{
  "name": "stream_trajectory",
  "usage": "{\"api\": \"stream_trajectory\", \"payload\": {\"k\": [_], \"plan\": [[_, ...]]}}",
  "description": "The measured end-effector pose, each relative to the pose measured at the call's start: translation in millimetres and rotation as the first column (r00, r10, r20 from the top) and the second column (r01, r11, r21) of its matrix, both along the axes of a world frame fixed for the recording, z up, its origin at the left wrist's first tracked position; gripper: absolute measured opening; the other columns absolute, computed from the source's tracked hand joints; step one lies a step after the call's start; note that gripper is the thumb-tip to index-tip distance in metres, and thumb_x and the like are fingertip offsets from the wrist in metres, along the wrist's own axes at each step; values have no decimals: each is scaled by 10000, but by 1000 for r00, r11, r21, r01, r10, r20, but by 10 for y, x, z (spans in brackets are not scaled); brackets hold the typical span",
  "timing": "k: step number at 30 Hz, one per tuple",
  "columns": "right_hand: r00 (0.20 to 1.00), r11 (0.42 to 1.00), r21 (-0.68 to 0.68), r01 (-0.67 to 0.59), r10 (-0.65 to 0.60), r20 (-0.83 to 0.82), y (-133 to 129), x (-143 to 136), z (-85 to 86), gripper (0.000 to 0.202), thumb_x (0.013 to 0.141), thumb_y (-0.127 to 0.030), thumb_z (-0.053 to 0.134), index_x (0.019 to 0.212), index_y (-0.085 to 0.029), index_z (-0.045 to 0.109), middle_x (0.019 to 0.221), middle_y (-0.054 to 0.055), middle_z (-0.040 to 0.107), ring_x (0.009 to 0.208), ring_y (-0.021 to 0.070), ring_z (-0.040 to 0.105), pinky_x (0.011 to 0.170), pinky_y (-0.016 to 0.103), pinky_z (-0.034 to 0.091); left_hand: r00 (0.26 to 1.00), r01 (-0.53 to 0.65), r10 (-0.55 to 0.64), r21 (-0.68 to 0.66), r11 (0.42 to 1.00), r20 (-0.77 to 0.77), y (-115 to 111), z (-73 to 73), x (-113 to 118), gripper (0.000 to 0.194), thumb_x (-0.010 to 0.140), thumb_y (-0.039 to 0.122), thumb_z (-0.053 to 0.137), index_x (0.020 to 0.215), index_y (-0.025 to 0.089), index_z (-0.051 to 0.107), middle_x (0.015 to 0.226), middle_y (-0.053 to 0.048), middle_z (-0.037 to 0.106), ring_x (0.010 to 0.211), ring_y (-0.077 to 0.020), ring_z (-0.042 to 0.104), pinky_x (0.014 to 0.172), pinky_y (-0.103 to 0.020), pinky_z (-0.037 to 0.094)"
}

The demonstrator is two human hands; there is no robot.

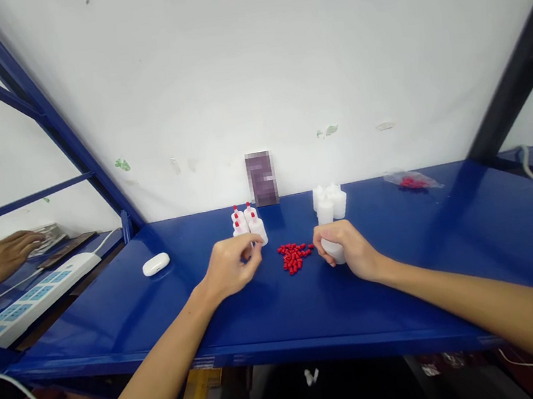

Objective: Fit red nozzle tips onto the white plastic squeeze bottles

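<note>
My right hand (355, 249) is wrapped round a white plastic bottle (334, 253), partly covered by the fingers. Just behind it stand several white bottles (338, 201) with no red caps on them. My left hand (231, 266) has thumb and forefinger curled together in a pinch; whatever is between them, if anything, does not show. Right behind these fingertips is a group of white bottles (259, 231) with narrow red caps, the nearest partly hidden by my hand. Between my hands lies a loose pile of small red caps (293, 259) on the blue table (275, 319).
A white earbud case (156, 264) lies on the left, and a plastic bag with red pieces (413, 182) at the back right. A blurred dark rectangle (262, 180) leans on the wall. Beyond the left frame are a power strip (43, 295) and another person's hand (10, 257).
</note>
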State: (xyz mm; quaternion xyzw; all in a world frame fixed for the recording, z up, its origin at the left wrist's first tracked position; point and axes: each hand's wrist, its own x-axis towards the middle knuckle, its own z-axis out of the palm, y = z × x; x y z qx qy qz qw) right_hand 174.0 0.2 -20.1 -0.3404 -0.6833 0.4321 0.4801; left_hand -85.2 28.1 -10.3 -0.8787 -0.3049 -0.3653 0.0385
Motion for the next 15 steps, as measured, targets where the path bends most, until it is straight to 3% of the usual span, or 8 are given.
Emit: {"api": "stream_trajectory", "payload": {"k": [3, 7, 11, 15], "plan": [[999, 999, 24, 37, -37, 26, 10, 4, 15, 385, 870, -414, 416, 577, -182, 510, 463, -16, 476, 427, 112, 433, 461, 253, 322, 964, 117, -156, -186, 976, -216, -70, 7, 116, 171, 964, 227, 500, 1044, 194, 648, 811, -2, 687, 652, -118, 601, 644, -226, 436], [998, 999, 22, 39, -40, 49, 28, 12, 3, 383, 878, -415, 423, 581, -186, 501, 480, -17, 478, 441, 114, 436, 474, 256, 335, 909, 240, -343, -378, 894, -235, -84, 28, 171, 223, 1009, 279, 459, 1096, 207, 651, 1003, -35, 720, 837, -139, 660, 772, -230, 472], [995, 997, 62, 39, -44, 91, 46, 26, -25, 390, 902, -407, 408, 588, -192, 491, 496, -13, 482, 465, 123, 448, 499, 267, 349, 916, 254, -353, -404, 879, -190, -51, 9, 125, 241, 1003, 257, 449, 1059, 194, 675, 940, -42, 722, 784, -136, 651, 733, -229, 472], [978, 987, 152, 47, -77, 192, 44, 40, -34, 424, 935, -436, 410, 592, -194, 472, 525, -14, 481, 499, 127, 446, 532, 273, 339, 937, 172, -255, -320, 932, -238, -37, -23, 95, 198, 941, 212, 501, 1007, 182, 685, 739, -11, 662, 591, -118, 550, 598, -236, 409]]}}
